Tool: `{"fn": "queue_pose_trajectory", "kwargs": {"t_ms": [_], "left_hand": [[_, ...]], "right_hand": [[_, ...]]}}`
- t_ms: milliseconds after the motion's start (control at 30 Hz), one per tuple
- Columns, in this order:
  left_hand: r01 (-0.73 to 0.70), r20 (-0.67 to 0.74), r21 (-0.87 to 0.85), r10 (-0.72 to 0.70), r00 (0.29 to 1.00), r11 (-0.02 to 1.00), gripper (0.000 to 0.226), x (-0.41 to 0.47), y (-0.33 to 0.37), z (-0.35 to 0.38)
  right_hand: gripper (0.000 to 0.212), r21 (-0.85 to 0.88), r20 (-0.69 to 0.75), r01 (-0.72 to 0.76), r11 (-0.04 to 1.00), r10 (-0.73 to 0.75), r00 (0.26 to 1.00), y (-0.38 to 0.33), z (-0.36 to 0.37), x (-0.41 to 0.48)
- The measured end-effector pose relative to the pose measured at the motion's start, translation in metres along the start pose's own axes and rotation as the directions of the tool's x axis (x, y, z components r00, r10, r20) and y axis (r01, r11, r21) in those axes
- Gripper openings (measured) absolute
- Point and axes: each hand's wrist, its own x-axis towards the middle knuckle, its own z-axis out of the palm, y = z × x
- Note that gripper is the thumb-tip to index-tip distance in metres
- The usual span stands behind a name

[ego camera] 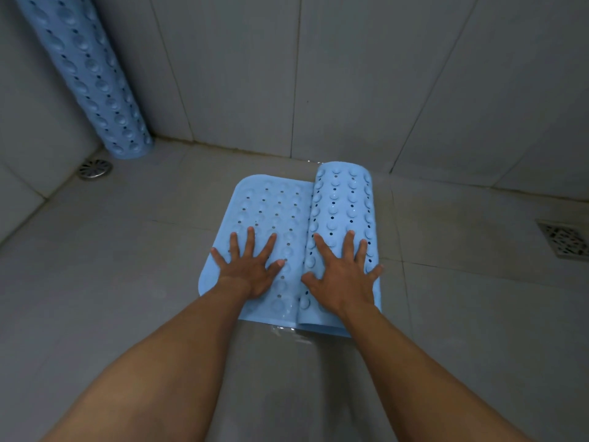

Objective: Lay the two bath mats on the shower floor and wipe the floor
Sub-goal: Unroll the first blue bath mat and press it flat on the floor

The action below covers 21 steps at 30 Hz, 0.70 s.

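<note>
Room: grey tiled shower corner, walls meeting a pale tiled shower floor [127, 282] that looks wet and glossy near the viewer.
Drains: round metal drain [95, 169] at the left wall; square grated drain [565, 239] at the far right.
First bath mat [271, 212]: light blue, dotted with holes and bumps, lying on the floor in the middle; its left part is flat, its right part is rolled up, suction cups outward.
Roll [344, 199]: runs away from the viewer, resting on the floor just right of the flat part.
Second bath mat [86, 74]: same blue, fully rolled, standing tilted in the left corner, just beyond the round drain.
Left hand [250, 271]: palm down on the flat part, grip spread wide, fingers splayed, holding nothing.
Right hand [342, 275]: palm down on the near end of the roll, grip spread, fingers splayed over the cups.
Arms: both bare forearms reach in from below.
</note>
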Motion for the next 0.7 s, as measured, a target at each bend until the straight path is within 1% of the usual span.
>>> {"fn": "queue_pose_trajectory", "kwargs": {"t_ms": [167, 533, 600, 700], "left_hand": [[0.0, -0.03, 0.019, 0.001, 1.0, 1.0, 0.068, 0.002, 0.001, 0.004], [0.007, -0.024, 0.002, -0.007, 1.0, 1.0, 0.069, 0.0, 0.01, 0.004], [0.015, -0.019, 0.0, -0.015, 1.0, 1.0, 0.068, 0.0, 0.009, 0.004], [0.048, -0.008, -0.005, -0.048, 0.999, 0.999, 0.066, 0.001, 0.018, 0.002]], "right_hand": [[0.081, 0.034, -0.004, -0.018, 0.999, 0.018, 1.0, 0.009, -0.014, -0.002], [0.083, 0.099, 0.026, 0.007, 0.995, -0.009, 1.0, 0.031, -0.028, 0.004], [0.079, 0.111, 0.016, -0.027, 0.993, 0.026, 1.0, 0.032, -0.029, 0.003], [0.067, 0.117, -0.025, -0.118, 0.986, 0.121, 0.992, 0.032, -0.03, 0.0]]}}
